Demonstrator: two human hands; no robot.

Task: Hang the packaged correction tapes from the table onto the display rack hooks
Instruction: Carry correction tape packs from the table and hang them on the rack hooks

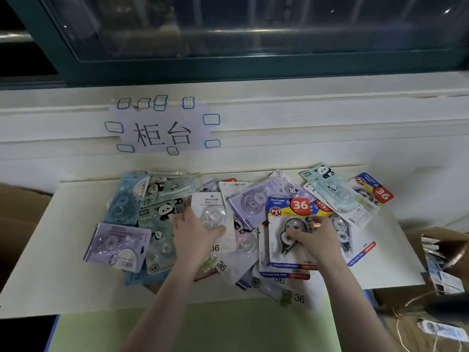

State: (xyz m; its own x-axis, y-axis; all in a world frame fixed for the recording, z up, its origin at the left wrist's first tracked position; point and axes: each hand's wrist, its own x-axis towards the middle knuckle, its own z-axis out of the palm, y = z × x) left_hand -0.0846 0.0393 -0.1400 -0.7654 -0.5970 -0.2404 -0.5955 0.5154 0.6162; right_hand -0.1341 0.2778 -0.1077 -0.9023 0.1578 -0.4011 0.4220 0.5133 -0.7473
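Early stage, by the look of it. Packs [243, 219] lie heaped on the desk [76, 250]; none seen hung. Left hand [195, 232] grasps a white pack [213, 217], thumb over its blister. Right hand [312, 237] grasps a blue-yellow pack [289, 224] at its blister. Rack and hooks out of frame. Lower packs buried, count unclear; fingers beneath the cards hidden.
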